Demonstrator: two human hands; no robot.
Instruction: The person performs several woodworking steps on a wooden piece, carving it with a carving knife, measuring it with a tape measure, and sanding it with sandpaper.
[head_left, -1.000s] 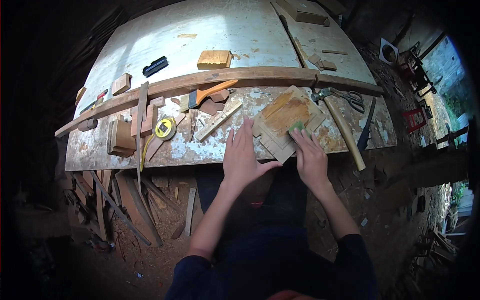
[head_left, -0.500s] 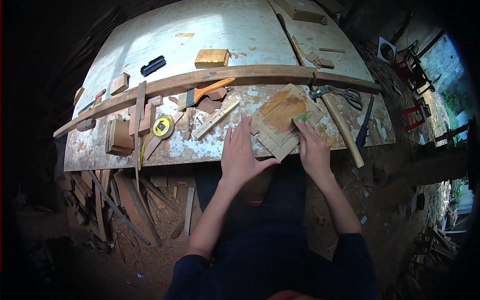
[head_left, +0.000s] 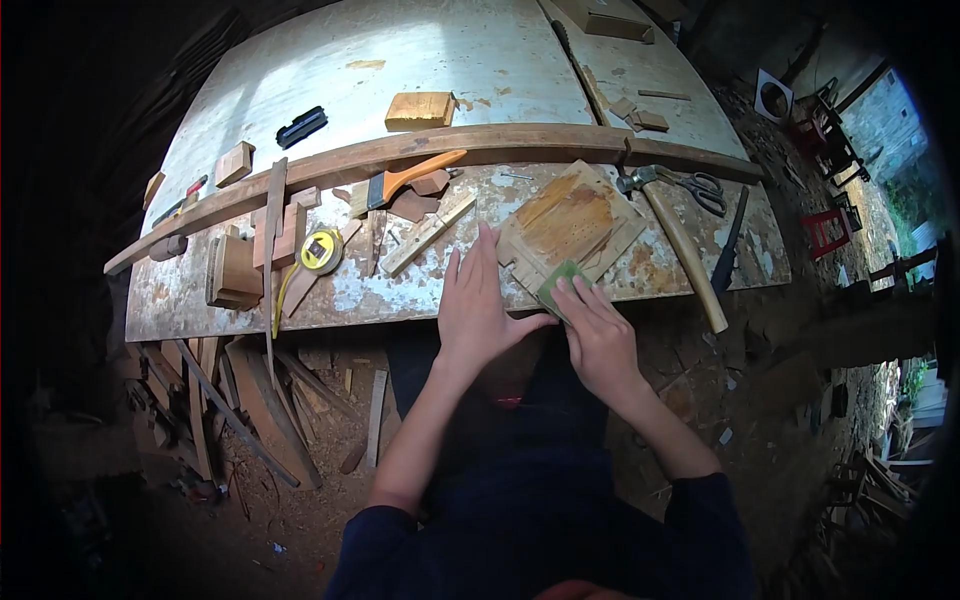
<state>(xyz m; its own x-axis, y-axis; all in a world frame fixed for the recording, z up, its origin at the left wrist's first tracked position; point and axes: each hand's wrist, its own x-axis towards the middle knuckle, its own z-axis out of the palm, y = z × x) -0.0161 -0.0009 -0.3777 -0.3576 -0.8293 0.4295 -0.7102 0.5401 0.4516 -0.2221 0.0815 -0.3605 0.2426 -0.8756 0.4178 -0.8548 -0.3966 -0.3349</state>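
Note:
A square wooden panel (head_left: 570, 222) with a raised, stained centre lies turned like a diamond near the front edge of the workbench. My right hand (head_left: 600, 330) presses a green sanding pad (head_left: 565, 285) onto the panel's near corner, fingers over the pad. Beside the panel's left corner is my left hand (head_left: 477, 305), its fingers stretched up and its thumb pointing right along the near corner. Left of that hand lies a pale notched wood strip (head_left: 430, 236). A hammer (head_left: 685, 245) rests to the right of the panel.
A long wooden beam (head_left: 480, 145) crosses the workbench (head_left: 350, 50) behind the panel. To the left are a paintbrush (head_left: 415, 175), a yellow tape measure (head_left: 321, 251) and wood blocks (head_left: 235, 272). Scissors (head_left: 706, 193) and a dark-handled tool (head_left: 730, 245) lie right.
My right hand and the green pad have moved left and toward me, from the panel's right side to its near corner. My left hand has stayed nearly in place.

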